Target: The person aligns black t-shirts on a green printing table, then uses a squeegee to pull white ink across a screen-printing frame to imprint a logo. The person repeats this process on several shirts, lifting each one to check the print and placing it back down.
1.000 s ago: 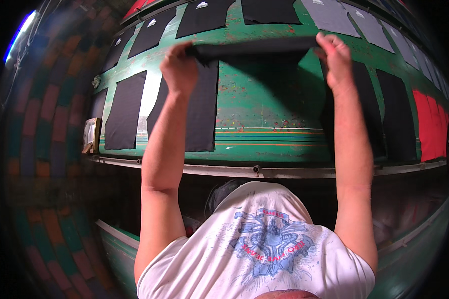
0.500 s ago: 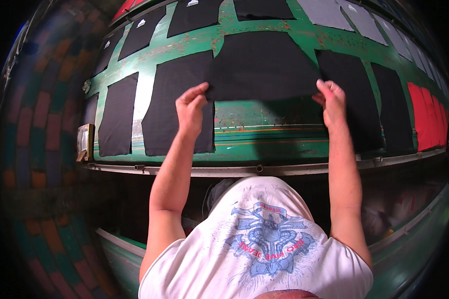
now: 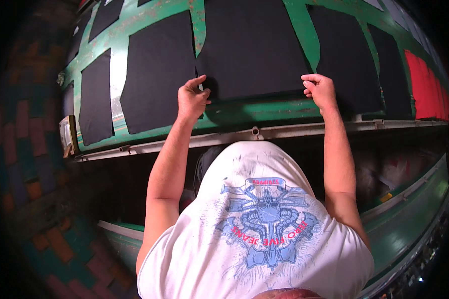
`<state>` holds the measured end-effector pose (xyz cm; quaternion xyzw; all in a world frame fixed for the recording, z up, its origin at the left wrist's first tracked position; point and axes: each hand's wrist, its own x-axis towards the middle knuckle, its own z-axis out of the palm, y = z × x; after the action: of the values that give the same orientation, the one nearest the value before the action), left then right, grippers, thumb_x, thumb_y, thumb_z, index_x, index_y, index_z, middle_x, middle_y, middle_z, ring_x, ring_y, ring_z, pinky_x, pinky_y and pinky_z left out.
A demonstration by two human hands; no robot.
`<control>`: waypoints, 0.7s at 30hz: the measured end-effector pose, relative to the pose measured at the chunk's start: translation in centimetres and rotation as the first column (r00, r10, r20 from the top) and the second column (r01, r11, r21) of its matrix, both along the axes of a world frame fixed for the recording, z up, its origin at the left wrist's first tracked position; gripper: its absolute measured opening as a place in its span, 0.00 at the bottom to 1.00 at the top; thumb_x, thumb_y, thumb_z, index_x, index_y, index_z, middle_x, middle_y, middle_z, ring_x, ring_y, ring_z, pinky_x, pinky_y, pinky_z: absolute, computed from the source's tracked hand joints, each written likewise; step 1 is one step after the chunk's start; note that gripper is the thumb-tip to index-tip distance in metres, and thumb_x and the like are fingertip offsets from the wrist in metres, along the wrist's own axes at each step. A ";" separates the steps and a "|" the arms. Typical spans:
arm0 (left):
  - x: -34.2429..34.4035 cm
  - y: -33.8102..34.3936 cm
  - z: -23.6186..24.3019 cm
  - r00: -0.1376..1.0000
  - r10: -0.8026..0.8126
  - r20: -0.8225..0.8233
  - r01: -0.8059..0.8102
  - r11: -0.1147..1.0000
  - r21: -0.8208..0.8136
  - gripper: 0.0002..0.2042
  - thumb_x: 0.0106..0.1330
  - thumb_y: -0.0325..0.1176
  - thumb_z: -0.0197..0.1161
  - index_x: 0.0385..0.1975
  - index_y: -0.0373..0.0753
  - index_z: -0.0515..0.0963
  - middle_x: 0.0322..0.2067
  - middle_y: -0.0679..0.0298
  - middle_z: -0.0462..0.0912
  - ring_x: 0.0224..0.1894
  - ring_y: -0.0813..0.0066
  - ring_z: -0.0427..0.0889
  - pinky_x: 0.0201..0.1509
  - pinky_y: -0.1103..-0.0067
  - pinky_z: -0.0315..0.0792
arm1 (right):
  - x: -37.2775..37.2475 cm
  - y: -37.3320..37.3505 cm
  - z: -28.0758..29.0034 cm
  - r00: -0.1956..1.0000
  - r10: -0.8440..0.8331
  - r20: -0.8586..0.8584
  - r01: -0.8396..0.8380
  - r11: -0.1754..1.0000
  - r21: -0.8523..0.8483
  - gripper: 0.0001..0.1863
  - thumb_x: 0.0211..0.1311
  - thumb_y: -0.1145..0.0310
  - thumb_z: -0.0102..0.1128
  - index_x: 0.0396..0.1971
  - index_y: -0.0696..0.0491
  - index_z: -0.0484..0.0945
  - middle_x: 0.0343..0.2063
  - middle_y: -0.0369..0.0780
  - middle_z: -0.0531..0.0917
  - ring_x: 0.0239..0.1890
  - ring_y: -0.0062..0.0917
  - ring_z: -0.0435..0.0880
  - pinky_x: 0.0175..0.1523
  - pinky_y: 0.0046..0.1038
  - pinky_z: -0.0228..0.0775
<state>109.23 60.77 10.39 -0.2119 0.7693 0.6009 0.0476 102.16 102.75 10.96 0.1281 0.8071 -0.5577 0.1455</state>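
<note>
A large black fabric panel [image 3: 254,50] lies on the green table [image 3: 279,110] in front of me, its near edge between my hands. My left hand [image 3: 192,99] is at its near left corner, thumb and index finger apart. Across from it, my right hand [image 3: 322,90] is at the near right corner with the index finger stretched out and the thumb a little apart from it. Whether the fingertips still touch the cloth is hard to tell. Further black panels flank this one: a wide panel [image 3: 159,74] on the left and another black panel [image 3: 346,60] on the right.
A narrow black piece [image 3: 97,97] and a small framed object [image 3: 67,135] are at the table's left end. Red fabric pieces [image 3: 426,89] lie at the right. A metal rail [image 3: 284,131] runs along the near edge, close to my body. Behind me stands another green surface [image 3: 409,229].
The black panel has come down and nearer to me, onto the table between its neighbours. My fingers have loosened from its corners. My view has shifted toward the near edge.
</note>
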 end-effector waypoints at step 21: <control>5.5 1.5 -1.2 0.982 -0.154 -0.106 0.099 0.909 -0.405 0.24 0.70 0.18 0.74 0.66 0.30 0.84 0.59 0.61 0.85 0.31 0.81 0.85 0.38 0.79 0.85 | 4.9 0.6 -1.0 0.985 0.166 -0.047 -0.130 0.891 0.436 0.07 0.68 0.68 0.79 0.43 0.50 0.95 0.35 0.40 0.95 0.37 0.32 0.94 0.45 0.34 0.84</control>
<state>114.69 62.29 9.16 -0.1257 0.8888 0.4406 -0.0098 107.10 103.34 9.95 0.0720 0.9231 -0.3575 0.1220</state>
